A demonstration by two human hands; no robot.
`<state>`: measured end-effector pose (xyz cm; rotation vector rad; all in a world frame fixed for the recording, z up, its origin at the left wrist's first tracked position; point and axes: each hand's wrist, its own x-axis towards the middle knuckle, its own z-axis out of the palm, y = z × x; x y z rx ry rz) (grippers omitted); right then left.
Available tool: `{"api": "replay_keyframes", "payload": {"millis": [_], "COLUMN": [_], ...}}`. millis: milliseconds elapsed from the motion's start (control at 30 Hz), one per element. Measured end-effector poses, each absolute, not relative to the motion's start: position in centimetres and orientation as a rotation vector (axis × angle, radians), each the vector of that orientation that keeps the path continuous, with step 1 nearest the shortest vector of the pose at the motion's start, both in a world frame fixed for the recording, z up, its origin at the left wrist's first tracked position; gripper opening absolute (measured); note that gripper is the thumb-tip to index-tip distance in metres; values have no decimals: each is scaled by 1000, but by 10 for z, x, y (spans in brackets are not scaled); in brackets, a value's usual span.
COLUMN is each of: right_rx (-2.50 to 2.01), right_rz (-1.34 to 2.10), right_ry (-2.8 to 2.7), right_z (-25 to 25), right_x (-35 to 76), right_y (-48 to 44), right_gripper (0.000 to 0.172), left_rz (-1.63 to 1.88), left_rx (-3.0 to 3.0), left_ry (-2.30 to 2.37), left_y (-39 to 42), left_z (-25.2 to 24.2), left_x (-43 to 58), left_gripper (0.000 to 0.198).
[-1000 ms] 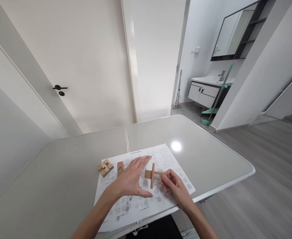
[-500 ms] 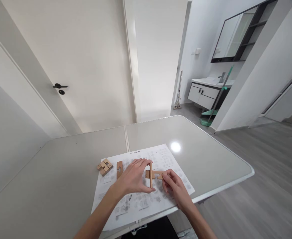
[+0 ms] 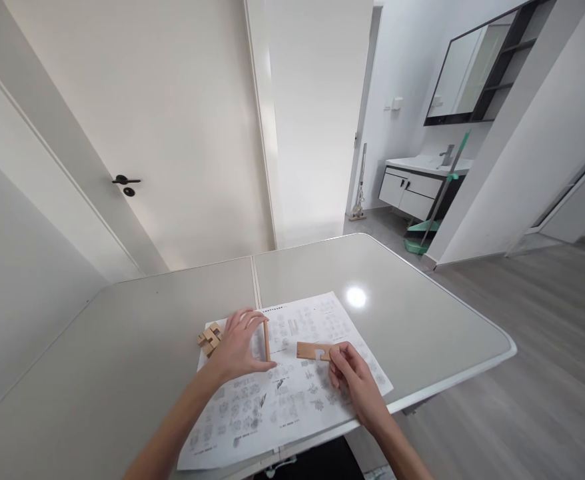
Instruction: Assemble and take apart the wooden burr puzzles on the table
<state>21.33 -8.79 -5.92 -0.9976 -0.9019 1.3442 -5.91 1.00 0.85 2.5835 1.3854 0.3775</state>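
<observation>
The stick (image 3: 267, 341) stands on its edge on the paper (image 3: 292, 410), and the left hand (image 3: 237, 345) pinches it between thumb and fingers. The right hand (image 3: 355, 380) pinches one end of the notched piece (image 3: 311, 351), which lies flat on the paper, apart from the stick. The blocks (image 3: 209, 337) sit just left of the left hand, at the paper's edge on the table (image 3: 122, 347).

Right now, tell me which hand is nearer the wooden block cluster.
Left. The left hand, holding a slat, is beside the block cluster; the right hand is across the paper, holding a notched piece.
</observation>
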Motion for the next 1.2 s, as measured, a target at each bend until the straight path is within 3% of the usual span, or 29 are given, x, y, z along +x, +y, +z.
{"api": "replay_keyframes", "payload": {"millis": [467, 800, 1033, 1200], "right_rx": [-1046, -1052, -1061, -1102], "right_rz": [1370, 1359, 1344, 1368], "right_ry": [-997, -1009, -1031, -1085], "right_z": [-56, -60, -52, -52], "right_x": [214, 214, 215, 214], "right_y": [-90, -90, -91, -89], "right_gripper": [43, 44, 45, 49], "left_rz": [294, 243, 227, 190], "left_rx": [2561, 2524, 2536, 2534], "left_ry": [1574, 1563, 1477, 1468], "left_y": [18, 21, 19, 18], "left_z": [-8, -14, -11, -9], "left_x": [-95, -101, -104, -110], "left_gripper": [72, 91, 77, 78]}}
